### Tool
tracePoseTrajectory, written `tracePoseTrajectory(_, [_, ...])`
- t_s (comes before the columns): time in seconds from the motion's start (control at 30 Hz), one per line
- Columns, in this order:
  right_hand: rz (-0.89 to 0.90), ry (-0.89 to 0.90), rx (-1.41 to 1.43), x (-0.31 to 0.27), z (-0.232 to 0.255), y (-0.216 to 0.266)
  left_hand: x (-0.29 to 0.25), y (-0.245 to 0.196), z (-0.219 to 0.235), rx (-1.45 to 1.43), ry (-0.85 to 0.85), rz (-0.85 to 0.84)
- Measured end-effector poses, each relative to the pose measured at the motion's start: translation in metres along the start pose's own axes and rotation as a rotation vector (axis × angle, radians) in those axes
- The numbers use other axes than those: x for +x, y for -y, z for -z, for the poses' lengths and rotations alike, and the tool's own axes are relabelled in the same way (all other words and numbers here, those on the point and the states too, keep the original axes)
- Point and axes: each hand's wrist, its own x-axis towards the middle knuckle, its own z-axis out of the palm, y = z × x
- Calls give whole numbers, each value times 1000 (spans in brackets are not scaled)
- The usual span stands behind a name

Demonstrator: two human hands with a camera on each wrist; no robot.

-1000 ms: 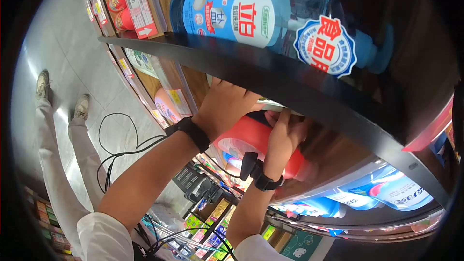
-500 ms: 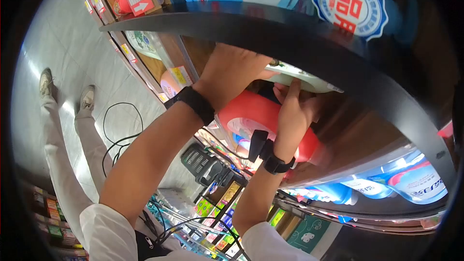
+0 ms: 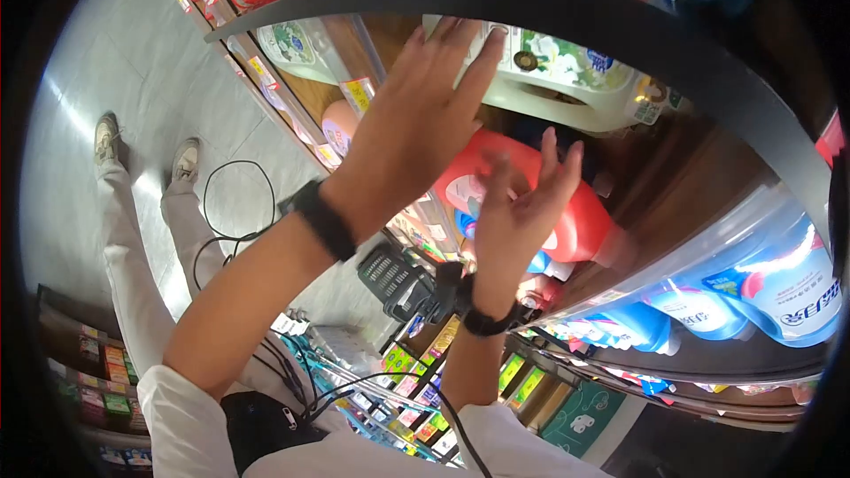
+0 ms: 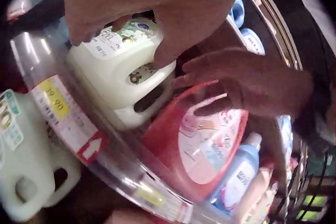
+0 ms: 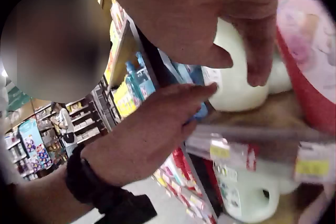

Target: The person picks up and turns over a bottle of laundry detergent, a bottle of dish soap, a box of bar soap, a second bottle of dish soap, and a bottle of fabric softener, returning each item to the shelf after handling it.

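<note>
A pale green detergent jug [image 3: 611, 106] with a flower label and a moulded handle lies on the shelf in the head view. My left hand [image 3: 416, 115] is at its left end, fingers extended over the label side. In the left wrist view, those fingers overlap the top of the jug [image 4: 100, 71]. My right hand [image 3: 518, 226] is away from the jug, fingers spread and holding nothing. It overlaps a red bottle [image 3: 584, 221] beside the jug. The left hand [image 5: 157, 124] also shows in the right wrist view, fingertips right at the jug [image 5: 239, 95].
A dark curved shelf edge [image 3: 726, 80] runs just above the hands. Blue bottles [image 3: 779, 292] stand to the right behind a clear shelf lip. The left wrist view shows a price-tag strip [image 4: 68, 113] along the front. Loose black cable [image 3: 239, 237] hangs by my legs.
My right hand has come away from under the jug and spread its fingers. The left hand's fingers have straightened. More of the jug shows as the head view has shifted.
</note>
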Motion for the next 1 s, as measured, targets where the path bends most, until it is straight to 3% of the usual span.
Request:
tracePoseTrajectory(0.07, [27, -16, 40, -38, -10, -5, -32, -3, 27, -150, 73, 81])
tracePoseTrajectory(0.17, [-160, 142, -20, -90, 0, -28, -73, 1, 72, -269, 263, 253])
tracePoseTrajectory(0.27, [-267, 105, -54, -115, 13, -59, -98, 17, 96, -176, 216, 321])
tracePoseTrajectory(0.3, [-317, 57, 60, -115, 17, -66, -97, 16, 101, -161, 199, 399])
tracePoseTrajectory(0.43, [-397, -83, 186, -96, 18, -71, -92, 28, 108, -86, 245, 365])
tracePoseTrajectory(0.67, [-471, -28, 272, -138, 20, -88, -93, 31, 135, -174, 232, 401])
tracePoseTrajectory(0.73, [-599, -69, 291, -157, 21, -98, -88, 23, 153, -169, 264, 434])
tracePoseTrajectory(0.97, [-703, 100, 464, -223, 44, -136, -39, -13, 238, -46, 320, 483])
tracePoseTrajectory(1.0, [-713, 64, 497, -231, 46, -124, -32, -16, 254, -14, 352, 501])
